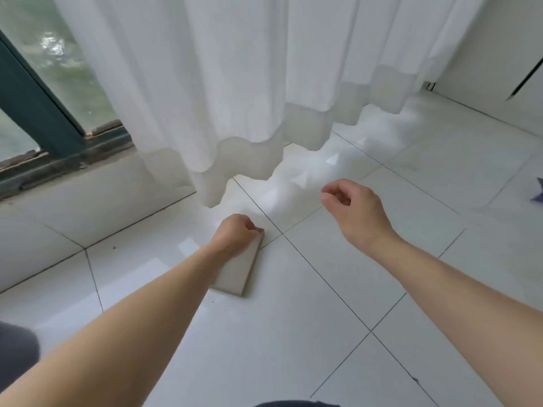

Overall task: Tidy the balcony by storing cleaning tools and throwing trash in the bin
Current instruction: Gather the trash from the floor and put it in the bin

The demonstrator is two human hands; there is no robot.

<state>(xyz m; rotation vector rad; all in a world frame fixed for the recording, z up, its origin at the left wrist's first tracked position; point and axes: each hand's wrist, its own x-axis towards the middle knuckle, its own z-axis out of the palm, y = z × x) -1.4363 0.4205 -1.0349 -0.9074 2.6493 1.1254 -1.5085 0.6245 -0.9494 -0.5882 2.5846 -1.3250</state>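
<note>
At the far left the dark green window frame (38, 107) runs down to a low ledge (88, 183), with glass on either side of it. A scrap of dark grey fabric (14, 353) sits at the bottom left corner, beside my left forearm. Next comes the white curtain (205, 83), which hangs in folds with its hem just above the floor (293, 348), a surface of glossy white tiles with thin dark joints. My left hand (235, 233) reaches out in front of the curtain hem, and its fingers are curled down tight over the far end of a flat grey-beige card (238, 271), with the thumb side against its top edge. The card is a narrow rectangle that runs back toward me under my wrist, low over the tile; I cannot tell whether it lies flat or is lifted at the held end. Further right, well apart from the card, my right hand (349, 204) hovers above the floor with its fingers loosely bent inward and the thumb near the forefinger, holding nothing that I can see. At the right edge a small purple thing (538, 190) lies on the tiles, cut off by the frame. Above it stands a white cabinet (499, 54).
</note>
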